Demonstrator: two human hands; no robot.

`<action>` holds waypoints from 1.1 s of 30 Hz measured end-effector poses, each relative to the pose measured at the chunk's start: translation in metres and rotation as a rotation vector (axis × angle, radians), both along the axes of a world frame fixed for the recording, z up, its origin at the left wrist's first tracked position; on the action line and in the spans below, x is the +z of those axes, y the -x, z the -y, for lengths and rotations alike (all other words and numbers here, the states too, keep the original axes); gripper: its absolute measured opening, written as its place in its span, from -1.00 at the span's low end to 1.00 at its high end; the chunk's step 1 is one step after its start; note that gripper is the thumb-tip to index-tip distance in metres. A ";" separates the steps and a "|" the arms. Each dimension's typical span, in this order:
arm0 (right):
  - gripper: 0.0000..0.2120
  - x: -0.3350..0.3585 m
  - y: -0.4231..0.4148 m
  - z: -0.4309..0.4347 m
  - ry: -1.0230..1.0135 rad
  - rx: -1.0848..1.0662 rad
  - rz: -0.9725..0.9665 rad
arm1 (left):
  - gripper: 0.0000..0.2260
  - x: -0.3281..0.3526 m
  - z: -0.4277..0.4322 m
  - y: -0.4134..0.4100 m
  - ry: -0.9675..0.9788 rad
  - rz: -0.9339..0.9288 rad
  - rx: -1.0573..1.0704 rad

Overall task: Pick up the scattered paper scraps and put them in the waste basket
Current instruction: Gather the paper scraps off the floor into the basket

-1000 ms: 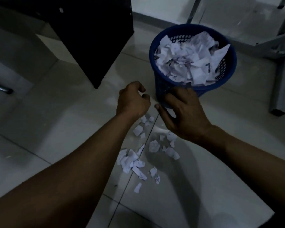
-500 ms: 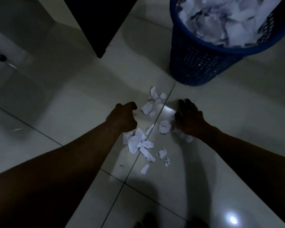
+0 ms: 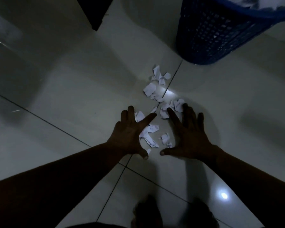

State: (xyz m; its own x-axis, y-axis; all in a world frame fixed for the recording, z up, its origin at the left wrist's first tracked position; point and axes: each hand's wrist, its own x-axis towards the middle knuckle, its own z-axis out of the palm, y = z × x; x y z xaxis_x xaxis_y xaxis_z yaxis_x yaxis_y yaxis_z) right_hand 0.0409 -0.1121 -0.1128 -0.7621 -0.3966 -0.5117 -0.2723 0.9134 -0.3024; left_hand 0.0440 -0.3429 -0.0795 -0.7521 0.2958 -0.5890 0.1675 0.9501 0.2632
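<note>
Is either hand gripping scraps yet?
No, the left hand and right hand are both spread open, fingers straight, over the scraps lying on the floor.

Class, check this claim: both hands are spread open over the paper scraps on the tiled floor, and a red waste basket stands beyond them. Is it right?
No. The head view shows the waste basket is blue, not red. The left hand and right hand are spread open over the paper scraps on the tiled floor.
</note>
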 end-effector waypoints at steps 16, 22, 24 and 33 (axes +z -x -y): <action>-0.33 0.001 0.010 0.026 0.246 -0.300 -0.165 | 0.04 -0.008 -0.005 0.041 -0.381 -0.007 0.408; -0.42 -0.001 0.083 0.048 0.327 -0.309 -0.314 | 0.14 0.001 0.001 0.011 -0.186 0.004 0.291; -0.38 0.003 0.113 0.062 0.241 -0.262 -0.200 | 0.11 -0.002 0.000 0.003 -0.073 -0.037 0.154; -0.29 0.013 0.099 0.057 0.075 0.393 -0.003 | -0.02 -0.008 0.003 0.008 -0.184 -0.088 0.212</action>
